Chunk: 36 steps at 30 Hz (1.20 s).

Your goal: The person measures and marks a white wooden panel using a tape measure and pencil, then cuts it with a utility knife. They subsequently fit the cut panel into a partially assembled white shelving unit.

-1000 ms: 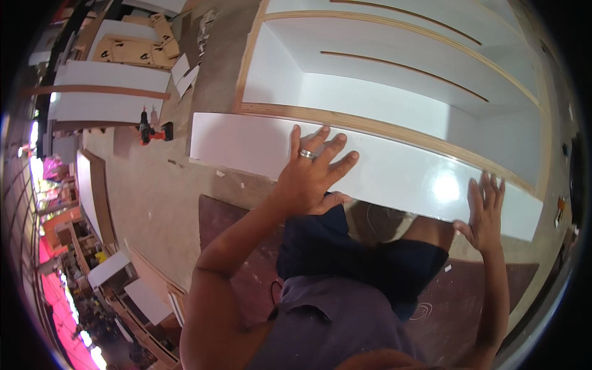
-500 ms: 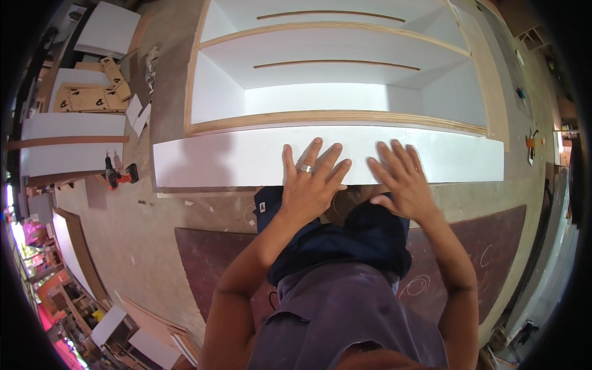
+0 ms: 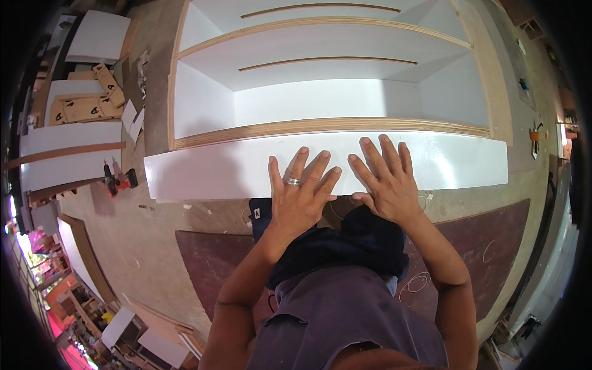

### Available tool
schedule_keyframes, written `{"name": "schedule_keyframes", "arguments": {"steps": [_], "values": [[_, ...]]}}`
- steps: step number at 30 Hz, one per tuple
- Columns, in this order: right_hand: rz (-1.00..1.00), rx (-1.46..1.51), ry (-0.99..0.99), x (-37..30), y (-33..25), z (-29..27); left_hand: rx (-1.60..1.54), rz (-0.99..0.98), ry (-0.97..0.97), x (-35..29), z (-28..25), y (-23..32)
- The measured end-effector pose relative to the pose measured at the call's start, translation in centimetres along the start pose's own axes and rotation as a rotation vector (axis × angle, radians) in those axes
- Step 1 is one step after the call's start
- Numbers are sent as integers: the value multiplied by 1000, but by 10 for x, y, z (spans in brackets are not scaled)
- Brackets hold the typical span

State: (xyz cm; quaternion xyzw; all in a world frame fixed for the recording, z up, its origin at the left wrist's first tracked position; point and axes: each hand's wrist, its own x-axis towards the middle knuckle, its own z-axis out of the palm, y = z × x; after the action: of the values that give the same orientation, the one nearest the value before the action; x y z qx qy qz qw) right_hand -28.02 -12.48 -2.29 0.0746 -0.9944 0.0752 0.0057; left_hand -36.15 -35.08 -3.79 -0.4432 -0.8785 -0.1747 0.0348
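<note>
A long white panel lies along the near edge of an open white cabinet. My left hand rests flat on the panel, fingers spread, with a ring on one finger. To its right my right hand lies on the same panel, also with fingers apart and pointing to the cabinet. Both thumbs sit by the panel's near edge. Neither hand grips anything. Bare plywood edges frame the cabinet, and a narrow slot runs along its inner surface.
A cordless drill stands on the floor at left, near white boards and cardboard pieces. A dark brown sheet lies beneath me. An orange-handled tool is on the floor at right. More boards lean at lower left.
Both hands have shifted a little to the left along the panel, staying spread on it. The whole view has shifted and tilted slightly.
</note>
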Motion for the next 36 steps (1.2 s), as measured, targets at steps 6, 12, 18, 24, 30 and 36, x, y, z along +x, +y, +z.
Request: {"name": "schedule_keyframes", "arguments": {"steps": [6,12,18,24,30,36], "values": [[4,-34,10,1,-2,1,-14,-2,-1,0,0,0],[9,-44,16,0,-3,1,-20,6,17,-1,-1,-1],[9,-64,3,0,-6,0,13,29,76,-2,-3,-1],[-20,-80,26,1,-8,-3,14,44,98,-3,-5,-2],[-4,-92,-6,-2,-10,-7,30,54,116,-5,-8,-1],[-35,-127,43,-5,-8,0,29,54,99,-8,-6,0]]}}
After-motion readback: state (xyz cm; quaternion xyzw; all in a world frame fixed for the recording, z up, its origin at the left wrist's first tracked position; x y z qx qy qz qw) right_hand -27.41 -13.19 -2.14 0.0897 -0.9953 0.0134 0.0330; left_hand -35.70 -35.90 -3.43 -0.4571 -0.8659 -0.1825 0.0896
